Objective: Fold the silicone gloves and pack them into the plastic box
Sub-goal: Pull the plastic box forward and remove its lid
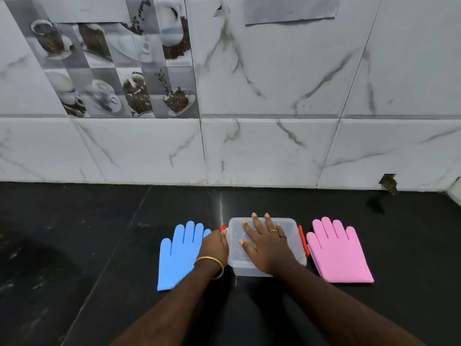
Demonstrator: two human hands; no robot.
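Two hands are on the clear plastic box (289, 227), which sits lid-on upon the black desk (99, 233) between two silicone gloves. The right hand (265, 242) lies flat on the lid (235, 229), fingers spread wide and pointing toward the tiled wall (274, 146); two rings show on its fingers. The left hand (215, 245), with a gold bangle (212, 264) at the wrist, is curled against the box's left end, at the red clip (223, 229) there; whether it actually grips the clip I cannot tell, since its fingertips are hidden. A second red clip (302, 237) runs down the box's right end, just past the right hand. The blue glove (178, 253) lies flat and unfolded just outside the left hand, partly under its wrist. The pink glove (340, 252) lies flat and unfolded beyond the right hand, close beside the right clip, fingers toward the wall.
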